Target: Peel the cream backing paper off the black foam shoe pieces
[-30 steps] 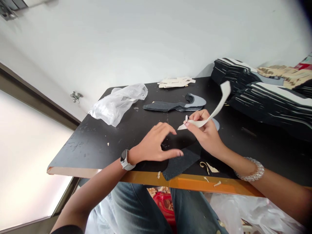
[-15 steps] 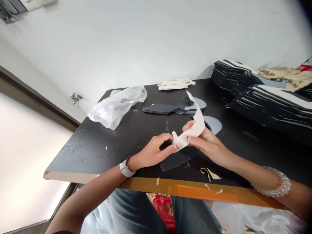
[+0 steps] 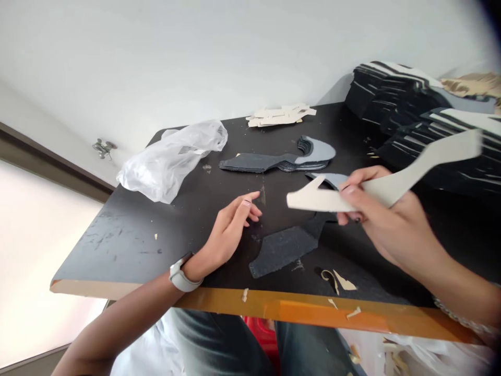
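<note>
Left hand (image 3: 225, 235) now off the white strip (image 3: 391, 187); grip empty, fingers loosely bent. Right hand (image 3: 397, 224) grip still pinching strip, moved rightward above desk (image 3: 136, 240). Dark piece (image 3: 287, 248) near front edge more exposed.

strip (image 3: 385, 189) blurred at raised end, bracelet (image 3: 465, 319) blurred, front stack (image 3: 469, 175) cut off at right, red container (image 3: 263, 338) mostly hidden

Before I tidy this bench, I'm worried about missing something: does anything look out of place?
Loose cream scraps lie right of the dark piece, with a few on the orange table edge, scattered like unswept offcuts. Nothing else stands out.
</note>
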`<state>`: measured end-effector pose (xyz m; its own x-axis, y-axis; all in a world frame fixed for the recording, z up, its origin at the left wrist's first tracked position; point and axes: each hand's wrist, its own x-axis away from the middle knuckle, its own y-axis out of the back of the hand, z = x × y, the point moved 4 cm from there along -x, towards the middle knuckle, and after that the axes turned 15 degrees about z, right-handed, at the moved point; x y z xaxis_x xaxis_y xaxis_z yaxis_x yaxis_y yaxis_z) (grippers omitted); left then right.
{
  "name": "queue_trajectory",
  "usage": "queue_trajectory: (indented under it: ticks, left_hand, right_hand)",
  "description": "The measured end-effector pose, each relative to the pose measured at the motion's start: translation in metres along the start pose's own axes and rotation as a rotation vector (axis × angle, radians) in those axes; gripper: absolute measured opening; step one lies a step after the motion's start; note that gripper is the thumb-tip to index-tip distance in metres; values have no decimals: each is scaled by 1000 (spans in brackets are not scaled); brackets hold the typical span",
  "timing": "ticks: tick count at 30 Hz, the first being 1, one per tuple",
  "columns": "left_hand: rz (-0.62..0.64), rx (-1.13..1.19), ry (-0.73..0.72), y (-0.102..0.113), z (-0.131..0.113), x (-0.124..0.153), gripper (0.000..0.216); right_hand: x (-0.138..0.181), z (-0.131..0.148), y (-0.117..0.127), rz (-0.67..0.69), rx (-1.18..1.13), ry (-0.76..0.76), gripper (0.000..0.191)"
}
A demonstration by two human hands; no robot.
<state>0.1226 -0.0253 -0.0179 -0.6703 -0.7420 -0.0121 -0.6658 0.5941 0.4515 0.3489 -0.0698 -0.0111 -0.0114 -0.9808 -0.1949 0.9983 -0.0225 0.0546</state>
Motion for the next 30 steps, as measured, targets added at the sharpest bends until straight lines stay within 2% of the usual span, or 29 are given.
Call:
queue_trajectory:
  ticks: [2,3,5,7,10,13,15,19,22,30]
  left_hand:
    - [76,-236,-23,-8,2,1,50]
    - [163,-371,-62,-14,1,1,57]
    - [330,-549,-143,-26,-1,5,68]
    - [426,-566,-179,-32,-1,7,68]
    - [441,-417,-179,-31,-2,6,54]
    - [373,-197,-150,-27,-3,4,36]
    - [332,-23,-86,-25,-2,4,35]
    - [383,391,127,-28,8,5,47]
    - [416,580,195,-31,11,6,54]
    - [435,575,179,-29,4,7,83]
  right_hand:
    - [0,3,4,-95,7,89,15]
    - [1,3,2,-74,31,118,24]
    - [4,0,-7,57,145,143,49]
    - [9,-6,-19,210,338,148,68]
    - [15,-15,-31,356,582,138,79]
    - [16,-18,-34,409,583,141,79]
    - [14,-15,-33,385,572,154,78]
    - [11,-9,-29,271,662,125,70]
    - [10,-10,-27,239,686,77,68]
    - [9,-18,-24,226,691,21,65]
